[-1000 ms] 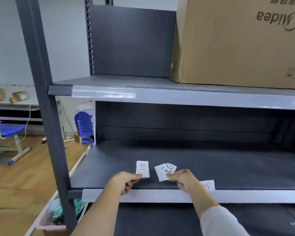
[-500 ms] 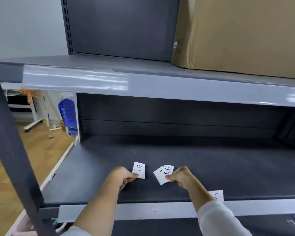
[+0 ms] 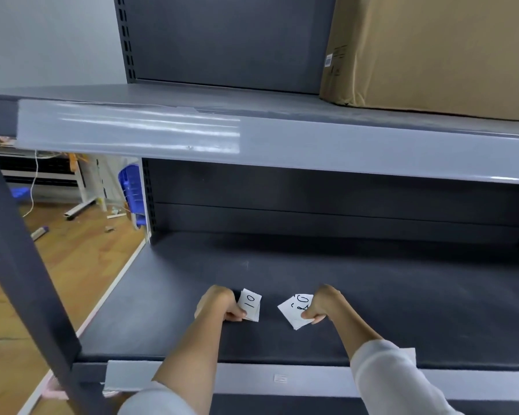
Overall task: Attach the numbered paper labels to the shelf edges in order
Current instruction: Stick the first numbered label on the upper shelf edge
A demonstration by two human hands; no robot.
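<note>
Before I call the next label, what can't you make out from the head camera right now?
- Lower cards in the left hand's stack: hidden under the top card, 10.
- Right hand's fanned cards: top scrawl unclear, the rest overlapped.
- Paper behind the right sleeve: mostly hidden, number unreadable.
- Small tag on the lower shelf edge: too small.
- Cardboard box: cut off top and right.

Glossy shelf edge strip (image 3: 126,128), matt shelf board (image 3: 402,295)

Bare hands (image 3: 219,305); pale grey sleeves (image 3: 384,372) pushed back.
</note>
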